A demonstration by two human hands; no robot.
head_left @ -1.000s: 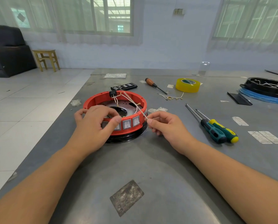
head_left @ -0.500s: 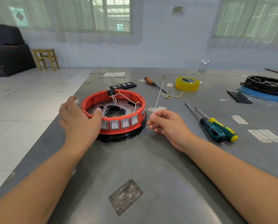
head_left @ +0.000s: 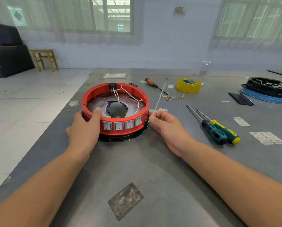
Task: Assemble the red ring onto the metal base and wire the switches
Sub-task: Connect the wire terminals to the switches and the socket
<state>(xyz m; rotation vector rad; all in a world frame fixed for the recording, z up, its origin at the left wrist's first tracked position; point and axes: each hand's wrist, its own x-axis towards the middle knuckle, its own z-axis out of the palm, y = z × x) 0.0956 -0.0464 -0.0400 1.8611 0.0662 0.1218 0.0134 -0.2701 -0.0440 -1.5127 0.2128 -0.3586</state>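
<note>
The red ring (head_left: 133, 91) sits on the metal base (head_left: 97, 102) above a black disc, on the grey table's left half. Several grey rocker switches (head_left: 119, 126) line its near wall, and white wires (head_left: 128, 95) with gold terminals run inside. My left hand (head_left: 84, 126) grips the ring's near-left wall, thumb over the rim. Just right of the ring, my right hand (head_left: 166, 124) pinches a loose white wire (head_left: 159, 97) that points up and away, a ring terminal at its far tip.
Two screwdrivers (head_left: 217, 128) with green and yellow handles lie to the right. Farther back are a wooden-handled screwdriver (head_left: 151, 82), yellow tape roll (head_left: 188, 85), loose terminal wires (head_left: 174, 97), and a black tray (head_left: 268, 87) on a blue disc. The table's left edge (head_left: 71, 102) drops to tiled floor.
My left hand let go of the ring's front, swung out to the left, then came back to grip the near-left wall. My right hand drew the white wire clear of the ring.
</note>
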